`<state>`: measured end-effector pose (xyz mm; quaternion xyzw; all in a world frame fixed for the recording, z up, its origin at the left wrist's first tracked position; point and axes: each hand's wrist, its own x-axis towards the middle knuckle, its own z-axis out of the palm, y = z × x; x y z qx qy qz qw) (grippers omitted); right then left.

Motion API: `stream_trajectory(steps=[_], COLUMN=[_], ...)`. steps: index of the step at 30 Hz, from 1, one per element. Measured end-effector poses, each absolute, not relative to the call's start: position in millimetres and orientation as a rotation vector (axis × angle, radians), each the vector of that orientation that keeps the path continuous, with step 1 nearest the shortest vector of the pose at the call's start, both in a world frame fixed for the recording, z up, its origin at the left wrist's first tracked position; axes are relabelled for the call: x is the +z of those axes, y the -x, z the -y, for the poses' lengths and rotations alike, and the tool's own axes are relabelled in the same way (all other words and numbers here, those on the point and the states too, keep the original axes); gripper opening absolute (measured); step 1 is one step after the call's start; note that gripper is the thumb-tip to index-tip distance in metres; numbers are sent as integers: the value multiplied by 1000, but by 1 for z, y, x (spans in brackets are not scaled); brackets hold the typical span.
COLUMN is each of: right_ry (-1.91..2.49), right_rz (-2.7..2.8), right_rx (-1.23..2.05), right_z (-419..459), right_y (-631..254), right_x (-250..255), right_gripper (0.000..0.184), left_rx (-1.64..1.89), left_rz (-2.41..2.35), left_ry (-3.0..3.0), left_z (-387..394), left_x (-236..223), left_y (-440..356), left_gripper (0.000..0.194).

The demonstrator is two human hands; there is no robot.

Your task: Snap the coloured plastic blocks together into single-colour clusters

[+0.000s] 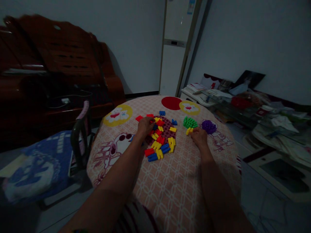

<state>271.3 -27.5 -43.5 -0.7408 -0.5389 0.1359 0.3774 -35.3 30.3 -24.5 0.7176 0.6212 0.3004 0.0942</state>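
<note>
My left hand (145,127) reaches into the left side of a pile of red, yellow and blue plastic blocks (160,139). Its fingers are drawn together at the pile, and what lies between them is hidden. On the right, my right hand (200,137) pinches a yellow block (189,131) low over the tablecloth. Just beyond that block sits a cluster of green knobbly pieces (190,122). A purple cluster (209,127) lies to the right of my right hand. Loose blue blocks (162,113) rest behind the pile.
A patterned cloth covers the round table (167,181). At the left stands a chair with a blue cover (48,165), in front of a dark wooden sofa (65,61). A cluttered glass-topped cabinet (230,111) runs along the right wall.
</note>
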Motion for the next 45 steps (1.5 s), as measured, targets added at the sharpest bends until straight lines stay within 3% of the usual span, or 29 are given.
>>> stream_trajectory(steps=[4, 12, 22, 30, 34, 40, 45], right_ry=[2067, 2049, 1683, 1402, 1214, 1323, 1481], right_rz=[1539, 1599, 1499, 1894, 1957, 1818, 1446], right_rx=[132, 139, 131, 394, 515, 362, 251], right_z=[31, 33, 39, 52, 57, 59, 47], right_y=[-278, -288, -260, -221, -204, -198, -242], right_x=[-41, -42, -29, -30, -31, -27, -25], right_gripper=[23, 25, 28, 33, 44, 28, 31], left_rx=[908, 971, 586, 669, 772, 781, 861], left_rz=[-1832, -1517, -845, -891, -933, -911, -935], left_ry=[-2114, -2139, -2174, -1839, -1494, -1359, -1354], left_z=[-31, -29, 1, -6, -9, -3, -9], left_x=[-23, -19, -15, -21, -19, -13, -18], left_y=[37, 19, -23, -23, -19, -19, -15], left_gripper=[29, 26, 14, 11, 21, 25, 22])
